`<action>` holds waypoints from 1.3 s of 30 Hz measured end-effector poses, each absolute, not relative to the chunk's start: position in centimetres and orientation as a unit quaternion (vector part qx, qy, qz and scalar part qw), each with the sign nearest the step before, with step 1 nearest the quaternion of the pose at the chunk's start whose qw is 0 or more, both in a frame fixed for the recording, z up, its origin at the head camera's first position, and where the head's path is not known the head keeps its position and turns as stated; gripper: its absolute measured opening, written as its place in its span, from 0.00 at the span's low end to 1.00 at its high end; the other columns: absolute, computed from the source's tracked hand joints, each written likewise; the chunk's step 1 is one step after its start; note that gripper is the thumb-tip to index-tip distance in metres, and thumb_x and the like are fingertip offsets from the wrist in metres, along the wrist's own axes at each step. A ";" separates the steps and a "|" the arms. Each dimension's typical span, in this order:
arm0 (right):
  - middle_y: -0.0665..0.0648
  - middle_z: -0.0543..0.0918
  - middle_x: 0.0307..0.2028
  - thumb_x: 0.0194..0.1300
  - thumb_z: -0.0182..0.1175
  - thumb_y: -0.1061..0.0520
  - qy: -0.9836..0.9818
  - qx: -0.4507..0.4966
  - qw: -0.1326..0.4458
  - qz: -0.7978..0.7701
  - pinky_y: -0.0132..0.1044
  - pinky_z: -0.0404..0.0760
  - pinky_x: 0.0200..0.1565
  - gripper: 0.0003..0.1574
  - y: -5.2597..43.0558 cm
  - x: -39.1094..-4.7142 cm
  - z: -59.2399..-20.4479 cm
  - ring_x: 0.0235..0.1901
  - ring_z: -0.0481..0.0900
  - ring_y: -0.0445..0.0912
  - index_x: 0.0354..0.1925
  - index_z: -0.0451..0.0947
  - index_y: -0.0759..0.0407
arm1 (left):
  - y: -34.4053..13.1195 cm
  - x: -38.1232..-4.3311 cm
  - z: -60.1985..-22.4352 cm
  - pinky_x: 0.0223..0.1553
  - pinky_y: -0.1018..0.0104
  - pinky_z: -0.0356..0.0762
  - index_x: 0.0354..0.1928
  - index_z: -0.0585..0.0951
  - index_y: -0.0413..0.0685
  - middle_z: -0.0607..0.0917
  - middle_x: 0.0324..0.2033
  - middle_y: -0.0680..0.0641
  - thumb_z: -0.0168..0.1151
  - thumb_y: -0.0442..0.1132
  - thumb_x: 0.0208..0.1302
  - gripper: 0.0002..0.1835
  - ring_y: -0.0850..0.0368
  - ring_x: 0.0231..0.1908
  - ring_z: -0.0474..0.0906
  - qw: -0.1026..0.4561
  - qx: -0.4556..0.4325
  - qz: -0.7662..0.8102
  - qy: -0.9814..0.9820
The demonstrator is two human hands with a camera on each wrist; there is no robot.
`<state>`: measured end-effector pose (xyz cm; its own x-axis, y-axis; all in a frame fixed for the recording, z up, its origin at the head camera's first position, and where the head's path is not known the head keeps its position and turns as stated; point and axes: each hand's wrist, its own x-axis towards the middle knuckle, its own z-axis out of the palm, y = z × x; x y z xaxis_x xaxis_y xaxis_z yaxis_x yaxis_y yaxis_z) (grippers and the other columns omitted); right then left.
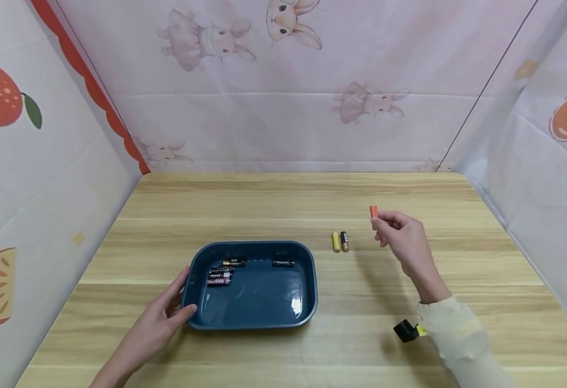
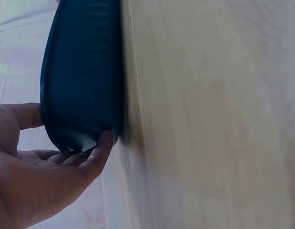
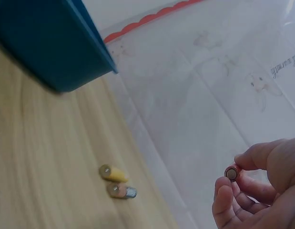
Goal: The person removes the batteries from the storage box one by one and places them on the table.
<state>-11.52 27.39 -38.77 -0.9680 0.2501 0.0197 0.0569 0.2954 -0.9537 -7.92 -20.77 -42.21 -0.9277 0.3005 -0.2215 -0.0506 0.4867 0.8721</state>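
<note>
The left hand [image 1: 154, 321] grips the dark-blue, rounded-rectangular plastic tray [image 1: 259, 302] at one end, apparently steadying it; the right hand [image 1: 406, 243] pinches the orange cylindrical battery [image 1: 373, 210] above the wood-grain table [image 1: 244, 207], leaving its upper end exposed.

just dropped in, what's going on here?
Someone's right hand pinches an orange battery above the table. Their left hand holds the left end of a blue tray. Several batteries lie in the tray; a yellow battery and a dark battery lie side by side right of it.
</note>
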 end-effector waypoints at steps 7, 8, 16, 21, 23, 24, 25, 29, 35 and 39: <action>0.57 0.87 0.35 0.75 0.63 0.54 -0.807 -0.133 0.048 0.574 0.30 0.84 0.29 0.25 27.9 -11.6 -40.9 0.28 0.81 0.41 0.58 0.78 0.74 | -20.8 -8.0 -42.2 0.66 0.53 0.63 0.83 0.47 0.45 0.46 0.81 0.37 0.58 0.33 0.77 0.42 0.33 0.76 0.50 0.179 0.071 0.500 0.845; 0.60 0.87 0.37 0.75 0.62 0.54 -0.808 -0.136 0.044 0.572 0.30 0.84 0.29 0.25 27.8 -11.7 -41.2 0.28 0.82 0.41 0.58 0.78 0.74 | -20.8 -8.0 -42.2 0.66 0.53 0.63 0.83 0.47 0.46 0.46 0.81 0.37 0.58 0.33 0.77 0.42 0.33 0.76 0.50 0.179 0.070 0.499 0.845; 0.68 0.87 0.43 0.75 0.62 0.56 -0.818 -0.158 0.010 0.553 0.33 0.84 0.30 0.22 27.6 -12.2 -42.8 0.29 0.83 0.44 0.57 0.80 0.73 | -20.9 -8.0 -42.3 0.67 0.53 0.63 0.83 0.48 0.44 0.47 0.81 0.37 0.58 0.33 0.77 0.41 0.34 0.76 0.51 0.171 0.083 0.507 0.841; 0.67 0.87 0.40 0.75 0.62 0.55 -0.829 -0.163 0.002 0.535 0.33 0.83 0.27 0.22 27.4 -12.7 -43.7 0.28 0.81 0.44 0.56 0.81 0.73 | -20.9 -7.9 -42.4 0.66 0.56 0.64 0.83 0.49 0.43 0.47 0.81 0.37 0.59 0.33 0.77 0.41 0.33 0.76 0.52 0.161 0.090 0.509 0.841; 0.65 0.87 0.38 0.75 0.63 0.55 -0.830 -0.164 0.002 0.533 0.32 0.82 0.25 0.22 27.3 -12.8 -44.1 0.27 0.81 0.44 0.56 0.82 0.73 | -20.9 -7.9 -42.4 0.66 0.57 0.64 0.83 0.49 0.42 0.47 0.81 0.37 0.59 0.33 0.77 0.41 0.33 0.76 0.52 0.158 0.093 0.512 0.839; 0.65 0.87 0.37 0.75 0.63 0.55 -0.831 -0.165 0.001 0.532 0.32 0.82 0.24 0.22 27.3 -12.9 -44.2 0.26 0.81 0.43 0.55 0.82 0.73 | -20.9 -7.9 -42.4 0.66 0.57 0.64 0.82 0.49 0.42 0.47 0.81 0.37 0.59 0.33 0.77 0.41 0.33 0.76 0.52 0.158 0.094 0.513 0.839; 0.64 0.87 0.36 0.75 0.63 0.55 -0.830 -0.165 0.001 0.533 0.32 0.81 0.23 0.22 27.2 -12.9 -44.4 0.26 0.81 0.43 0.55 0.82 0.73 | -20.9 -7.9 -42.4 0.66 0.57 0.64 0.83 0.48 0.42 0.47 0.81 0.37 0.58 0.33 0.77 0.41 0.33 0.76 0.52 0.159 0.094 0.513 0.838; 0.61 0.88 0.35 0.74 0.63 0.55 -0.829 -0.170 -0.003 0.533 0.30 0.79 0.22 0.21 27.0 -13.1 -44.7 0.25 0.81 0.42 0.54 0.83 0.72 | -20.9 -8.0 -42.4 0.66 0.55 0.63 0.82 0.48 0.41 0.47 0.81 0.36 0.58 0.33 0.76 0.41 0.33 0.76 0.52 0.162 0.092 0.514 0.837; 0.60 0.88 0.35 0.74 0.64 0.54 -0.832 -0.175 -0.006 0.527 0.30 0.77 0.21 0.21 26.7 -13.2 -44.7 0.26 0.82 0.43 0.52 0.84 0.71 | -20.9 -8.0 -42.4 0.67 0.54 0.63 0.83 0.48 0.42 0.46 0.81 0.36 0.58 0.33 0.76 0.41 0.33 0.76 0.51 0.164 0.092 0.513 0.838; 0.60 0.89 0.36 0.74 0.63 0.53 -0.841 -0.172 -0.004 0.514 0.30 0.77 0.22 0.21 26.6 -13.2 -44.8 0.25 0.82 0.42 0.52 0.85 0.70 | -20.9 -8.0 -42.4 0.67 0.54 0.63 0.83 0.47 0.42 0.46 0.81 0.36 0.58 0.33 0.76 0.42 0.33 0.76 0.51 0.164 0.091 0.512 0.838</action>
